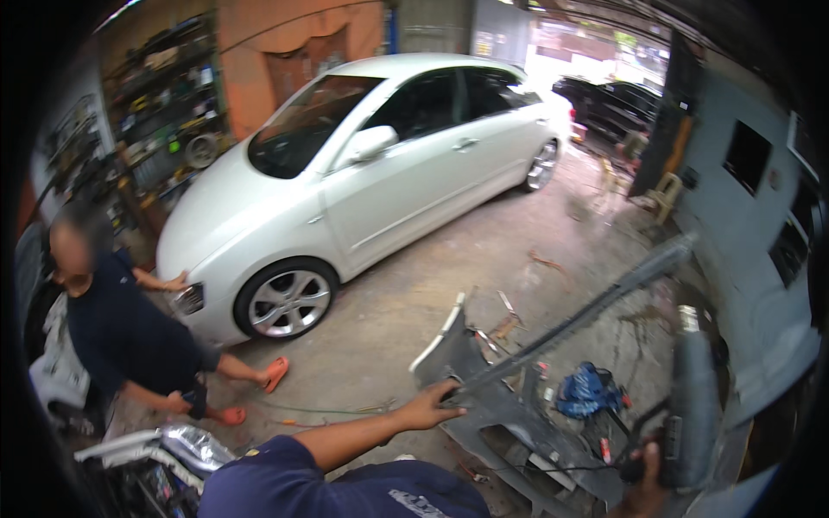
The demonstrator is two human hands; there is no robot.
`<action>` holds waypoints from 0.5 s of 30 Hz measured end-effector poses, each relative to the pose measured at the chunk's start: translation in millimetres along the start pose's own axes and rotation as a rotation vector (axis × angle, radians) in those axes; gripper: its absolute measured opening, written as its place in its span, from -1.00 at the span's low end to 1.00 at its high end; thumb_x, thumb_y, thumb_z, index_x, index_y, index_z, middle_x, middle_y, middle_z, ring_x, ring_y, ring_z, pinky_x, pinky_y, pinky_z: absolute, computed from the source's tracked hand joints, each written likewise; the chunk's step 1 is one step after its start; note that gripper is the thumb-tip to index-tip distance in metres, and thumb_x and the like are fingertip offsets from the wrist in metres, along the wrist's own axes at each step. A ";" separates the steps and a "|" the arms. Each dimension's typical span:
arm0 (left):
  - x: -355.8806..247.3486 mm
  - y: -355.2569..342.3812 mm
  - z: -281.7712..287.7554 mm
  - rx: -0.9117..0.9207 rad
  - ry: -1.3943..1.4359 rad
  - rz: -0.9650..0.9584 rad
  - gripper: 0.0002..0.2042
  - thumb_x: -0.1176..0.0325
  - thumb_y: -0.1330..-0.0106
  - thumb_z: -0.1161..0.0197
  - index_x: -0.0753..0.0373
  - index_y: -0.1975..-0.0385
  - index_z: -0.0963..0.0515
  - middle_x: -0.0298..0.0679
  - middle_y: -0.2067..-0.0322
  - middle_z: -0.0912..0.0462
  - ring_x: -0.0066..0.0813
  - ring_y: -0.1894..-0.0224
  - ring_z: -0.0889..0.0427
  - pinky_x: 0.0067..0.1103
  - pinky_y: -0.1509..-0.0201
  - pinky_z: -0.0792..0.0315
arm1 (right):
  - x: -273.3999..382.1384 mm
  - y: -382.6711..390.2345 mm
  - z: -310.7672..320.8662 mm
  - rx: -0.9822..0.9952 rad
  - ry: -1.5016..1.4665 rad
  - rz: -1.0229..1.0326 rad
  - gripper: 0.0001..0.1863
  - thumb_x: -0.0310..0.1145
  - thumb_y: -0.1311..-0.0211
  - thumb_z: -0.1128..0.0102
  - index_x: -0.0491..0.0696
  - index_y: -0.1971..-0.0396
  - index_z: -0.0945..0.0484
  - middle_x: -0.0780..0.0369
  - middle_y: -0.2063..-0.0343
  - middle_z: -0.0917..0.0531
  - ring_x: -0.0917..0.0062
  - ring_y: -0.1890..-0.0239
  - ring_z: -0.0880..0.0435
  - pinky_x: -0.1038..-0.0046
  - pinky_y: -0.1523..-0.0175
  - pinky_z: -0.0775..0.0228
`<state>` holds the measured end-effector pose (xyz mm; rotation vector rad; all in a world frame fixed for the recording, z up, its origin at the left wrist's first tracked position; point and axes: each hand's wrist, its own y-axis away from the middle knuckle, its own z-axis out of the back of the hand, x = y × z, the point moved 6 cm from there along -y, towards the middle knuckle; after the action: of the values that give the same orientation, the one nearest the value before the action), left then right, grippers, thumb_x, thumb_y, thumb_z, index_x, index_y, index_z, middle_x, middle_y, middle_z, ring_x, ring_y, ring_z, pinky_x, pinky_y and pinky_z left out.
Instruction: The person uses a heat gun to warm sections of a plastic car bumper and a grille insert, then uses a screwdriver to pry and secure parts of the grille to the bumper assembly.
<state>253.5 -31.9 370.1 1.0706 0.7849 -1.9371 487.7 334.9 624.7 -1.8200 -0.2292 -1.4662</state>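
A large grey car bumper (566,325) stands tilted in front of me, its long edge running up to the far right. My left hand (429,406) reaches across and closes on its near left end, fingers over the edge and thumb below. At the lower right my right hand (648,488) is wrapped round the dark handle of a grey, cylinder-bodied tool (695,397). The tool points upward and has a silvery tip. Part of that hand is in shadow and near the picture's rim.
A white car (423,177) is parked across the floor. At the left a person (129,319) in dark clothes touches its headlight. Near the bumper are a blue plastic bag (589,390), a white-edged panel (440,337) and hand tools (507,302). A grey wall (734,216) rises at the right.
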 end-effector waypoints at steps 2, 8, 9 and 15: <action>12.6 5.8 -3.0 -0.036 -0.069 0.009 -0.26 -0.06 -0.35 -0.50 0.31 -0.36 -0.41 0.13 -0.25 -0.58 0.02 -0.32 -0.59 -0.24 -0.40 -0.44 | 4.0 7.5 -3.0 0.037 0.101 -0.051 -0.53 -0.25 -0.26 -0.47 -0.18 -0.08 -0.64 0.19 0.22 -0.69 0.52 0.39 -0.65 0.45 0.31 -0.52; 4.0 9.8 4.5 -0.022 -0.102 0.173 -0.29 0.12 -0.15 -0.54 0.34 -0.23 -0.42 0.24 -0.09 -0.63 0.23 -0.17 -0.63 -0.14 -0.27 -0.50 | 13.2 -1.0 -9.0 -0.035 0.011 -0.091 -0.53 -0.40 -0.23 -0.48 -0.22 -0.11 -0.60 0.13 0.26 -0.72 0.50 0.42 -0.68 0.44 0.30 -0.57; 5.5 10.8 3.3 -0.046 -0.114 0.170 -0.32 0.14 -0.12 -0.54 0.35 -0.19 -0.44 0.23 -0.04 -0.65 0.24 -0.12 -0.65 -0.12 -0.22 -0.51 | 12.2 1.3 -7.0 -0.019 0.016 -0.126 -0.54 -0.42 -0.22 -0.48 -0.22 -0.10 -0.61 0.13 0.26 -0.72 0.50 0.42 -0.69 0.45 0.30 -0.58; -20.4 16.7 -4.8 -0.167 -0.251 0.114 -0.37 0.18 -0.05 -0.57 0.37 -0.05 -0.44 0.16 0.11 -0.61 0.22 0.02 -0.63 -0.11 -0.10 -0.51 | 4.1 4.6 9.4 0.008 0.120 -0.125 -0.60 -0.47 -0.22 -0.52 -0.22 -0.02 -0.63 0.15 0.27 -0.74 0.52 0.41 -0.70 0.46 0.30 -0.59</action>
<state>276.7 -30.0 383.4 0.7391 0.7154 -1.8295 498.8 336.6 625.9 -1.7313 -0.2927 -1.6523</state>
